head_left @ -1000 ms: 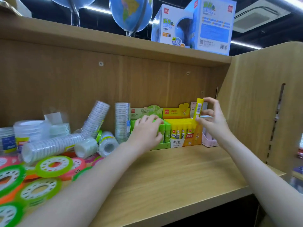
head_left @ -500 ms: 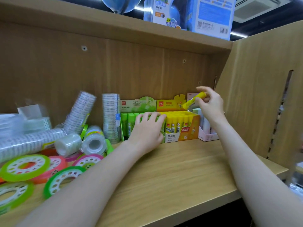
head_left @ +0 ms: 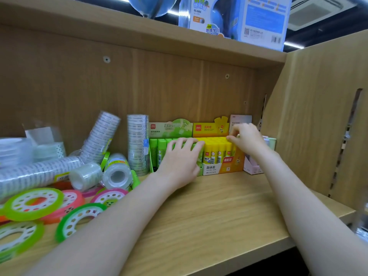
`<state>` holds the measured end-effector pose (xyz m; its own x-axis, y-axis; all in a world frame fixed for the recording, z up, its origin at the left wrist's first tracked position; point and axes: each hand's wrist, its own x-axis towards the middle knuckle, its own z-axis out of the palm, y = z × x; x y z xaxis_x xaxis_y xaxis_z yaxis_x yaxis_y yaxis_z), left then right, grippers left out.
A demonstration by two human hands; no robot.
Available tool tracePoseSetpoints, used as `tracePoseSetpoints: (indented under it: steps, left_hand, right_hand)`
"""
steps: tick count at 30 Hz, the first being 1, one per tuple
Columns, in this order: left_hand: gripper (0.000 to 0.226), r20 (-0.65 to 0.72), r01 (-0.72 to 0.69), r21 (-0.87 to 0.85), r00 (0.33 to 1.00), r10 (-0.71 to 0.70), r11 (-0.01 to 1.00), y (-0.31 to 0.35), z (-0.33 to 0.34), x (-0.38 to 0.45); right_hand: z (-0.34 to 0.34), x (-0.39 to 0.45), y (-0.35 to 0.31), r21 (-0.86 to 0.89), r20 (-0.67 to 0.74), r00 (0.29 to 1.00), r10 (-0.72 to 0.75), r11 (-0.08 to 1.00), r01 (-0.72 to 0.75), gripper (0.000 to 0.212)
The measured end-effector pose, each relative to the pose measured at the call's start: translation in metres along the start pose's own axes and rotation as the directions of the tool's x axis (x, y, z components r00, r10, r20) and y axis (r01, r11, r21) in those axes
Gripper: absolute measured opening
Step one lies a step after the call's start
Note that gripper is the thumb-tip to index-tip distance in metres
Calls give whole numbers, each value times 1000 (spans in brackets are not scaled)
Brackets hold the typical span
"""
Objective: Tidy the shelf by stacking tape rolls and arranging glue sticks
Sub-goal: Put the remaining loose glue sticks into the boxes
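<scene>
Above me a blue globe (head_left: 152,5) is standing at the top centre of the frame, on the upper wooden board (head_left: 139,34). Just to its right, a blue-and-white globe box (head_left: 235,16) is sitting on that same board, its barcode facing me. At the top right a ceiling air-conditioning unit (head_left: 316,13) is hanging, with bright strip lights glowing near it. A slotted wooden side panel (head_left: 322,120) is rising along the right of the frame.

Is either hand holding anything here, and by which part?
Left hand rests on the green glue sticks, gripping none. Right hand is at the yellow glue sticks; any hold there cannot be told.
</scene>
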<state>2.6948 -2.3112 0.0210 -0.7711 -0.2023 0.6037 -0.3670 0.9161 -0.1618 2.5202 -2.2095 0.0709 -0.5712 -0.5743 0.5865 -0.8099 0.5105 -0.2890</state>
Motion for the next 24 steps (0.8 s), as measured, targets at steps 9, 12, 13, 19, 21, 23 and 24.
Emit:
tracePoseSetpoints:
  steps: [9, 12, 13, 19, 21, 23, 24]
  left_hand:
    - [61, 24, -1, -5, 1000, 1, 1000, 0, -1, -1]
    - [61, 41, -1, -8, 999, 1, 1000, 0, -2, -1]
    - [62, 48, -4, -9, 999, 4, 1000, -1, -3, 0]
    - [62, 124, 12, -68, 992, -4, 998, -4, -18, 0]
    - [57, 141, 19, -36, 990, -14, 999, -10, -28, -2]
    - [47, 135, 16, 15, 991, -18, 1000, -22, -43, -8]
    - [43, 137, 21, 31, 990, -25, 999, -30, -51, -14]
  right_hand:
    - [-2, -15, 0, -80, 85, 996, 29, 997, -23, 41]
    - [2, -21, 2, -105, 30, 1000, 5, 994, -2, 45]
    - [4, -24, 4, -90, 12, 1000, -12, 996, 13, 47]
    - [3, -35, 3, 61, -235, 971, -37, 997, 52, 52]
    - [4, -42, -4, 68, -262, 963, -61, 994, 82, 49]
    - [6, -50, -15, 86, -244, 964, -106, 988, 131, 45]
    - [7, -54, -23, 103, -228, 963, -141, 980, 168, 43]
